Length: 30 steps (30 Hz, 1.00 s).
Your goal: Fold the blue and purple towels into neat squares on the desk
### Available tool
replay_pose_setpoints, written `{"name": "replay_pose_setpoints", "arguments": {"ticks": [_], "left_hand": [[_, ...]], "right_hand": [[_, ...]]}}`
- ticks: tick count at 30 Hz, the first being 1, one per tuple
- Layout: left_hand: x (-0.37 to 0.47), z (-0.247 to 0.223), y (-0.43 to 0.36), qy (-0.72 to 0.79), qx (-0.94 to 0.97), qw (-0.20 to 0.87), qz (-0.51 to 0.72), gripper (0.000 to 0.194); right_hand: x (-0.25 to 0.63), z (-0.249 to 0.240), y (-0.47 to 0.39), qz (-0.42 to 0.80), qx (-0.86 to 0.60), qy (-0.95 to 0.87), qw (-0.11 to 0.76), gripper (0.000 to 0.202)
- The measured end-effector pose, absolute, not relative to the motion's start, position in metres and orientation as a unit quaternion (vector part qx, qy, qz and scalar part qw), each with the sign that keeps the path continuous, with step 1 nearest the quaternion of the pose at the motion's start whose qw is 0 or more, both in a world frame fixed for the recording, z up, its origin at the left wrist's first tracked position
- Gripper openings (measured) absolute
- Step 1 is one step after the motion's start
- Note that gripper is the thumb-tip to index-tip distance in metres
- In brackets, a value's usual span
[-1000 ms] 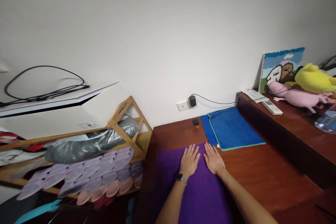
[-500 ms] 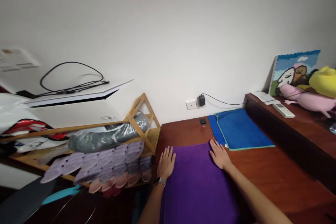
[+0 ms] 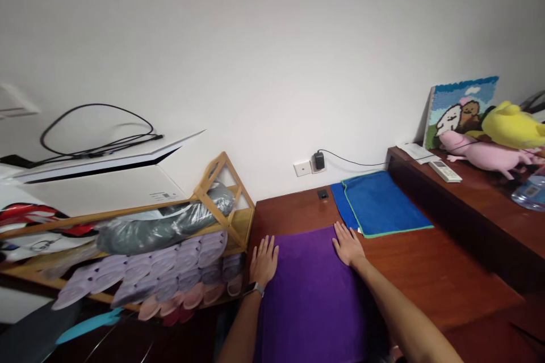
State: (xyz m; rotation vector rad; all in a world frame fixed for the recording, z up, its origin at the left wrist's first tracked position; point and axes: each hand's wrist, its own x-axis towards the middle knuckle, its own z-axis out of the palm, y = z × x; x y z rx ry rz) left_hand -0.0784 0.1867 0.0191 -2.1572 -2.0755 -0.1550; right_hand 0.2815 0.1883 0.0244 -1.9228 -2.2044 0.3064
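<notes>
A purple cloth [image 3: 313,295] lies spread flat on the reddish-brown wooden tabletop [image 3: 293,212], its near part running out of the bottom of the view. My left hand [image 3: 264,261] rests flat at its far left corner, fingers stretched out, a watch on the wrist. At the far right corner my right hand [image 3: 348,244] lies flat, fingers extended and partly on the cloth. Just beyond that hand, a folded blue towel [image 3: 387,204] with green edging lies against the wall side of the table.
To the left stands a wooden rack [image 3: 240,218] with several slippers [image 3: 187,252] and a white box [image 3: 106,187] on top. A raised shelf on the right bears a remote control [image 3: 445,171], a pink plush toy [image 3: 481,153] and a bottle [image 3: 532,193]. A charger [image 3: 319,160] is plugged into the wall.
The view has turned slightly to the right, so everything sits a little further left. Both hands stay flat at the purple cloth's far corners.
</notes>
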Motion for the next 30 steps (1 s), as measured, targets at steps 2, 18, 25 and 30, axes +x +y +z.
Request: {"name": "replay_pose_setpoints", "arguments": {"ticks": [2, 18, 25, 30], "left_hand": [[-0.074, 0.028, 0.187, -0.685, -0.723, 0.075, -0.052, 0.061], [0.051, 0.014, 0.168, -0.615, -0.783, -0.002, -0.09, 0.067], [-0.077, 0.025, 0.16, -0.68, -0.73, 0.042, -0.06, 0.064], [0.004, 0.034, 0.135, -0.626, -0.767, 0.048, -0.128, 0.062]], "right_hand": [[0.279, 0.032, 0.186, 0.111, -0.656, -0.742, 0.084, 0.065], [0.276, 0.023, 0.171, 0.106, -0.667, -0.732, 0.09, 0.066], [0.276, 0.041, 0.169, 0.138, -0.668, -0.728, 0.069, 0.065], [0.281, 0.037, 0.125, 0.085, -0.661, -0.734, 0.128, 0.067]]}}
